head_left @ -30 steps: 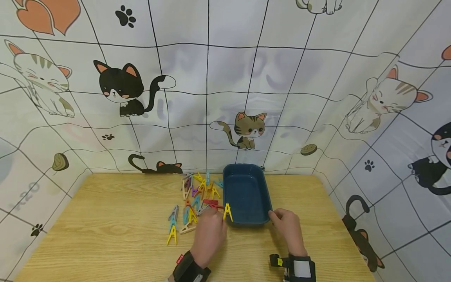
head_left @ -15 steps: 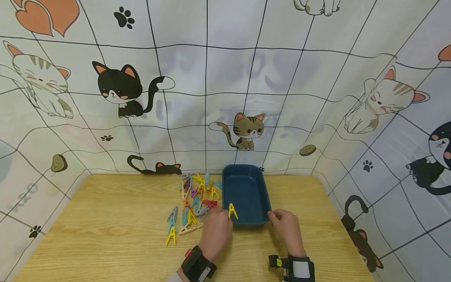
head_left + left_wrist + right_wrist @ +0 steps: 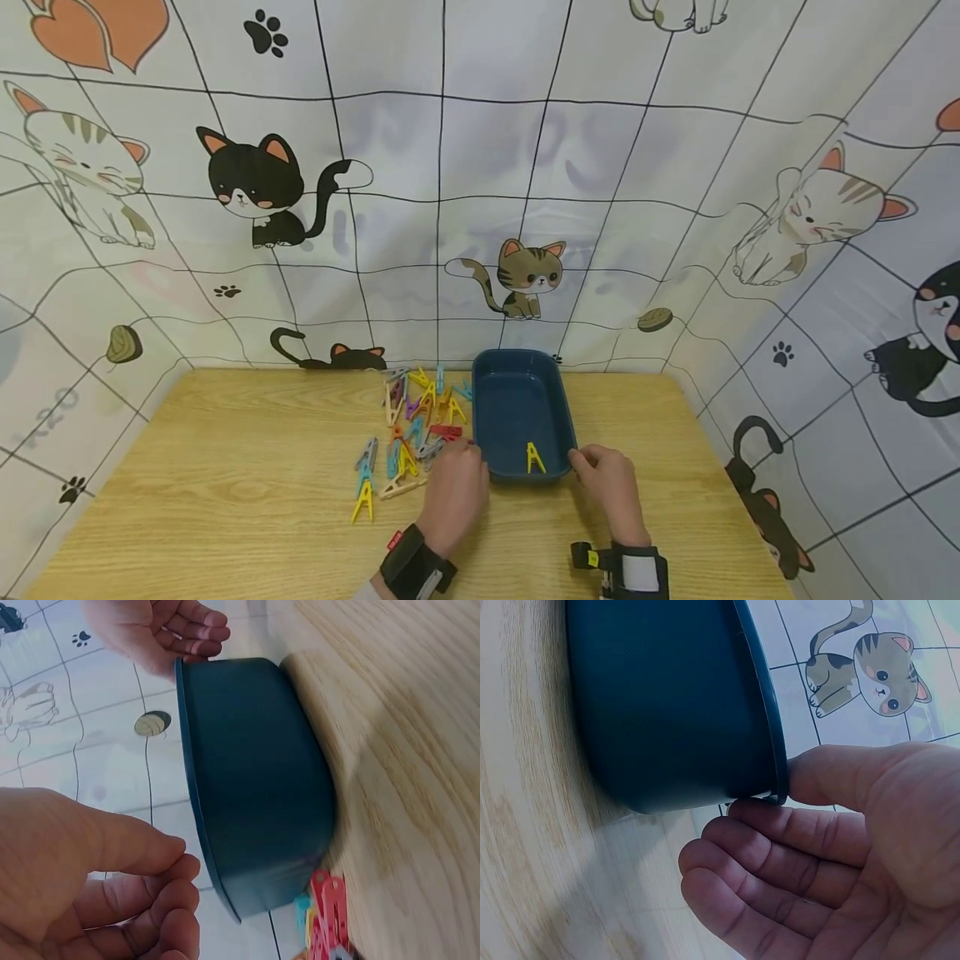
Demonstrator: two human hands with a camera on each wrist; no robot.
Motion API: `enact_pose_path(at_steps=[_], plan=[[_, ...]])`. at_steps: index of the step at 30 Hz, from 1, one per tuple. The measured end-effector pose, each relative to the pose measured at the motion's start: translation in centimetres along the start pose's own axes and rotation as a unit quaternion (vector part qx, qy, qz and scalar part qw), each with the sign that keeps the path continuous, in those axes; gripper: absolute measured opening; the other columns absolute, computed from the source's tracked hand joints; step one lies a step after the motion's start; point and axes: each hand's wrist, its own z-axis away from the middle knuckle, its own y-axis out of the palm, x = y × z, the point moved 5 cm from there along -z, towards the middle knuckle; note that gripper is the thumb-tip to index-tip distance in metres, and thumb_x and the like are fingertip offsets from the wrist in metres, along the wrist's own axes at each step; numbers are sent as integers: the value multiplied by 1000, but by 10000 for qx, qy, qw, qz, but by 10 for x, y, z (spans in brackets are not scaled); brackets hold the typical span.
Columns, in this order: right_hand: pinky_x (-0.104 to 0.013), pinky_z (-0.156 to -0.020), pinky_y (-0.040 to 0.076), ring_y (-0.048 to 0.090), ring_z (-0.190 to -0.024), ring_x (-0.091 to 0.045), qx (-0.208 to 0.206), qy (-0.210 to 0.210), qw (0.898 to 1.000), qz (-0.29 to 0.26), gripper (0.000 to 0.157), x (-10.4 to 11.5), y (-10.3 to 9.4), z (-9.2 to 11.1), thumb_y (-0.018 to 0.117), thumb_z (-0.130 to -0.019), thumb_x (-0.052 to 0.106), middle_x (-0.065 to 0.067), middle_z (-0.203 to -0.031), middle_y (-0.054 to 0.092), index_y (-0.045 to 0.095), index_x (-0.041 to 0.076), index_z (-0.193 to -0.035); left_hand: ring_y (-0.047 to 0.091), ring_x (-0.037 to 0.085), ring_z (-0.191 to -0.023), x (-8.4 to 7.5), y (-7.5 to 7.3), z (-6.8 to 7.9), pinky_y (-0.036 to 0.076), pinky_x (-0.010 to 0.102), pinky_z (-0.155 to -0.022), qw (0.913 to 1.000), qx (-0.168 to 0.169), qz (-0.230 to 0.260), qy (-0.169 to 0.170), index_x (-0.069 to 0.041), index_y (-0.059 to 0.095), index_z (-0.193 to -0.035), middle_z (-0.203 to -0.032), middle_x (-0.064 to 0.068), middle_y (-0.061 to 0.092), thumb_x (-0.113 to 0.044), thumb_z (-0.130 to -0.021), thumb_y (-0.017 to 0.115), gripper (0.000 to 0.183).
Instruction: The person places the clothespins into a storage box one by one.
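Observation:
A dark blue plastic bin (image 3: 517,479) stands on the table. My right hand (image 3: 611,487) pinches the rim at its front right corner, thumb (image 3: 829,776) inside and index finger beneath the lip, the other fingers loosely bent. A yellow clothespin (image 3: 534,457) shows inside the bin near the front wall, apart from both hands. By the front left corner is my left hand (image 3: 456,492), fingers curled and thumb tip (image 3: 169,851) against the index finger, nothing between them. Left of the bin lies a loose pile of coloured clothespins, a red clothespin (image 3: 446,431) closest to the left hand.
Several clothespins spread over the wooden table (image 3: 247,483), with a yellow clothespin (image 3: 363,502) at the pile's front left and a beige clothespin (image 3: 402,487) near the left hand. A cat-print sheet (image 3: 390,233) hangs right behind the table and along its sides.
The yellow clothespin has left my left hand and is now within the bin, farther right. My left hand moved right, then slightly back left. The right hand stays at the rim.

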Motion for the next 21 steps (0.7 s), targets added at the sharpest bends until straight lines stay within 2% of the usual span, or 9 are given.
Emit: enact_pose_path(at_steps=[4, 9, 11, 16, 21], plan=[[-27, -54, 39, 53, -60, -13, -8, -14, 10000, -17, 20, 0, 0, 0, 67, -97, 16, -1, -65, 65, 77, 2, -87, 59, 21, -64, 9, -9, 4, 48, 32, -56, 9995, 1, 161, -288, -5, 67, -69, -69, 4, 55, -1, -88, 74, 20], [-28, -55, 39, 53, -60, -14, 12, -1, 10000, -9, 20, 1, 0, -1, 66, -97, 15, -2, -66, 66, 77, 1, -87, 45, 13, -59, 24, -23, 12, 35, 25, -53, 9973, -45, 379, -629, -12, 58, -64, -68, 0, 47, -1, -89, 73, 31], [-28, -55, 39, 54, -60, -14, 17, 9, 10000, 2, 21, 1, -1, 0, 66, -97, 16, -3, -66, 66, 77, 1, -87, 45, 12, -60, 30, -30, 15, 36, 25, -54, 9963, -99, 414, -746, -11, 59, -66, -69, 0, 49, -1, -88, 75, 28], [-28, -55, 40, 54, -61, -14, 30, 4, 10000, 49, 22, 2, -1, 0, 66, -98, 16, -1, -66, 66, 77, 1, -87, 54, 16, -65, 50, -45, 24, 44, 28, -54, 9937, -227, 303, -1052, -4, 69, -71, -72, 4, 58, -1, -84, 78, 16], [-28, -56, 40, 54, -61, -14, 38, -12, 10000, 47, 21, 1, 0, 0, 66, -97, 15, -1, -66, 65, 76, 1, -86, 53, 16, -63, 68, -59, 34, 42, 28, -51, 9908, -341, 208, -1295, -1, 70, -71, -72, 5, 58, 2, -82, 78, 13]])
